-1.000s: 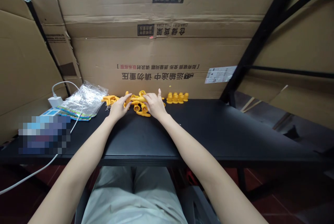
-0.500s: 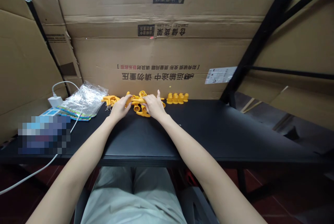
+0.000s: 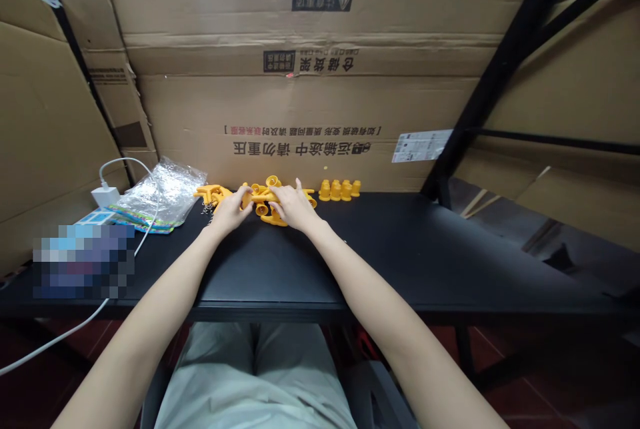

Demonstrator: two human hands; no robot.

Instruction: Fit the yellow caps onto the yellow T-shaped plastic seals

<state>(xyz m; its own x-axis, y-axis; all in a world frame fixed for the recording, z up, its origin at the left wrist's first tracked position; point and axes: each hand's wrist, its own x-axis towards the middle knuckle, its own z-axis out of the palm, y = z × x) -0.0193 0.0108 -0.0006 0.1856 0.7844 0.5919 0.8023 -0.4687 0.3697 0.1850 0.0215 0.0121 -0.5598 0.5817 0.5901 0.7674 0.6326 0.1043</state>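
My left hand (image 3: 231, 210) is closed around one end of a yellow plastic piece (image 3: 262, 198) at the back of the table. The fingers of my right hand (image 3: 296, 206) pinch the other end, its thumb or a finger pointing up. More yellow parts lie close around: a round cup-like part (image 3: 273, 181), another cup-like part (image 3: 261, 209) and a curved handle-like piece (image 3: 273, 218). Left of my left hand is a pile of yellow branched pieces (image 3: 213, 192), with small metallic bits (image 3: 207, 207) beside it. My fingers partly hide the held piece.
Several yellow bell-shaped caps (image 3: 340, 190) stand grouped to the right. A clear plastic bag (image 3: 163, 192), a white charger (image 3: 105, 196) with its cable and a blurred-out item (image 3: 84, 261) lie left on the black table (image 3: 270, 276). A cardboard wall (image 3: 300, 102) rises behind.
Both hands stay in nearly the same place on the yellow piece. The right hand's fingers have shifted slightly, and the piece is turned a little. The view has tipped slightly.
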